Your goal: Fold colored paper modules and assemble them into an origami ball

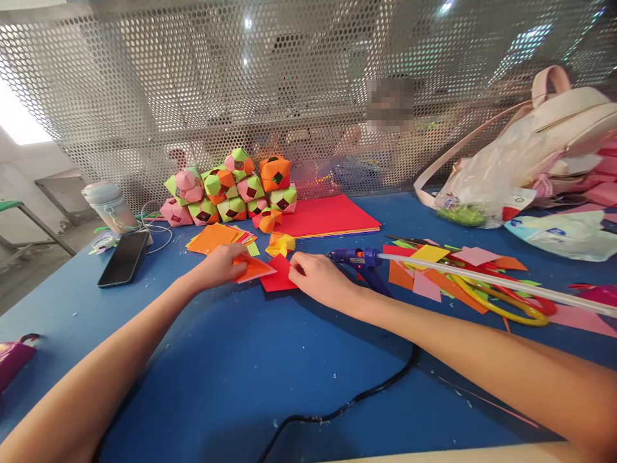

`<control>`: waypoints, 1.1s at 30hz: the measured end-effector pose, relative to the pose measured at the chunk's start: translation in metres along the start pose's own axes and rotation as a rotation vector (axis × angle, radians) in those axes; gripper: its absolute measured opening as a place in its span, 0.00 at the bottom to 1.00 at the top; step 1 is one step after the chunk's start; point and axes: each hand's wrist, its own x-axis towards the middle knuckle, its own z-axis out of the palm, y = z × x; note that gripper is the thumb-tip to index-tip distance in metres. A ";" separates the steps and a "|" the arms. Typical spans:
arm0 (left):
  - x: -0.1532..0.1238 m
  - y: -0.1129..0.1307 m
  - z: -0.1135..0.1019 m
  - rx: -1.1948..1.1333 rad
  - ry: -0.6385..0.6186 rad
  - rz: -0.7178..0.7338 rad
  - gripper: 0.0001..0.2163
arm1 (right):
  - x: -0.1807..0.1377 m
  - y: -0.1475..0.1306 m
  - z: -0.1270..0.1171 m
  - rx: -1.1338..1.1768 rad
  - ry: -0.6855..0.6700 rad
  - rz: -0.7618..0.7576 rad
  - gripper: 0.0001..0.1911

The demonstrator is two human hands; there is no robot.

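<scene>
In the head view, we see our left hand (223,265) closed around the orange paper (253,269), gripping it at its left end. It looks flat and bright, more than one layer thick, with a paler pink edge along its lower right side. Our right hand (322,280) has thumb and fingers drawn narrow at the right edge of the red square (276,278). This one is plain, vivid red, with straight edges and a sharp corner at the top, and its left part sits just beside the orange tip. Both are over the middle of the blue surface (231,379). Just behind them we find a yellow piece (280,244), folded and curled; behind our right hand is the blue glue gun (357,258). Farther back, folded balls (231,193) in green, pink and orange stand piled against the mesh (159,96).
</scene>
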 end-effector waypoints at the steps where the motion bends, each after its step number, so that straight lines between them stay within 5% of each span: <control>1: 0.000 -0.002 -0.001 0.019 0.021 -0.035 0.10 | -0.006 0.002 -0.006 -0.013 0.000 -0.004 0.07; 8: 0.000 -0.008 -0.003 0.114 0.156 -0.203 0.13 | -0.041 0.011 -0.035 -0.017 0.000 -0.055 0.08; 11: 0.001 0.010 -0.010 0.138 0.275 -0.160 0.22 | -0.050 0.014 -0.038 0.023 0.018 -0.112 0.08; 14: 0.000 0.042 -0.013 0.063 0.425 -0.012 0.15 | -0.056 0.015 -0.038 0.071 0.039 -0.164 0.08; 19: -0.009 0.089 0.015 -0.398 0.141 -0.091 0.14 | -0.061 0.010 -0.038 0.177 0.063 -0.195 0.07; 27: -0.018 0.107 0.045 -0.530 -0.041 -0.196 0.18 | -0.062 0.010 -0.039 0.300 -0.017 0.017 0.04; 30: -0.016 0.108 0.044 -0.591 -0.047 -0.213 0.19 | -0.061 0.009 -0.040 0.274 -0.059 0.031 0.01; 33: -0.011 0.108 0.043 -0.793 0.095 -0.337 0.20 | -0.060 0.007 -0.040 0.419 -0.081 0.181 0.05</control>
